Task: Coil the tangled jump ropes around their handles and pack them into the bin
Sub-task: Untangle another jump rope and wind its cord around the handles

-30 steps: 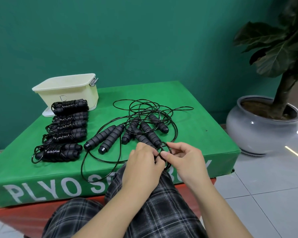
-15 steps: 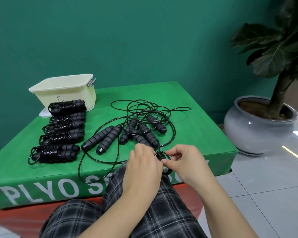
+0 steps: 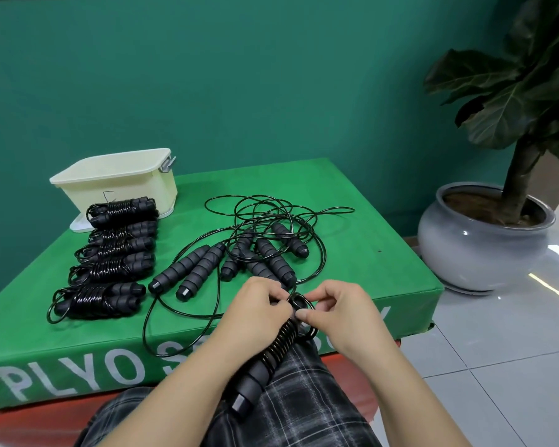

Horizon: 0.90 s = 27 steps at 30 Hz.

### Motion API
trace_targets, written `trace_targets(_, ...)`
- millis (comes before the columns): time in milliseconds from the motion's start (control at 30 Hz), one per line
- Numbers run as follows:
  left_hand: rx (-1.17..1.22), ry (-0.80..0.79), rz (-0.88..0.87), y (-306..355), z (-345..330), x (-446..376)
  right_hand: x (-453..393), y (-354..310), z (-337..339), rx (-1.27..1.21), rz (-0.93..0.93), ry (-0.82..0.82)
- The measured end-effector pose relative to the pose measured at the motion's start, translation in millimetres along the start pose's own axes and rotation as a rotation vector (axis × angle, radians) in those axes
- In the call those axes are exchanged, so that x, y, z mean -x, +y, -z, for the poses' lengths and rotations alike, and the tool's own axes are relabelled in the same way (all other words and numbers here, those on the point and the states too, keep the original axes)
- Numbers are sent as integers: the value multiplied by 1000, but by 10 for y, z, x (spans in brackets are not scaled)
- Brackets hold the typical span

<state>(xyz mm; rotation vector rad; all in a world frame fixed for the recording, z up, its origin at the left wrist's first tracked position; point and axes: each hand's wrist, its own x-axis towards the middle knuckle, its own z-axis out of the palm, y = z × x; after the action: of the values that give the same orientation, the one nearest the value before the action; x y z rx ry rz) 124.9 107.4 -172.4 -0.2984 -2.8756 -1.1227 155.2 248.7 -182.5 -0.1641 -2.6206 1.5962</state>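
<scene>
Black cord now wraps the handles (image 3: 265, 359) fully; the left hand (image 3: 255, 309) grips them while the right hand (image 3: 339, 312) pinches the end loop (image 3: 299, 301) (tucking, probably), so binning's next.

green plyo box (image 3: 352, 201) | potted plant (image 3: 510, 130) right | grey pot (image 3: 478, 253) | tiled floor (image 3: 497, 366)

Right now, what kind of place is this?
Probably a gym or fitness room: a green plyo box serves as the table, black jump ropes lie on it, and a potted plant stands on the tiled floor.
</scene>
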Motion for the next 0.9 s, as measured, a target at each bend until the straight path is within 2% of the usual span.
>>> trace_targets(133,104,-134,35,47,39,2,11,-20,-14,-59,24,53)
trace_targets(233,90,-195,3,58,23,16,7,-28,5,-94,27,73)
trace_targets(400,-67,-7,25,74,-71,82,25,-49,73,-58,-27,7)
trace_targets(567,-196,109,-56,150,-144,234,33,-76,110,40,-74,-41)
trace_targets(667,-186,146,-88,191,-182,267,-4,-100,96,117,-76,-51)
trace_targets(900,-153,182,-45,230,-188,291,1,-228,63,380,5,-84)
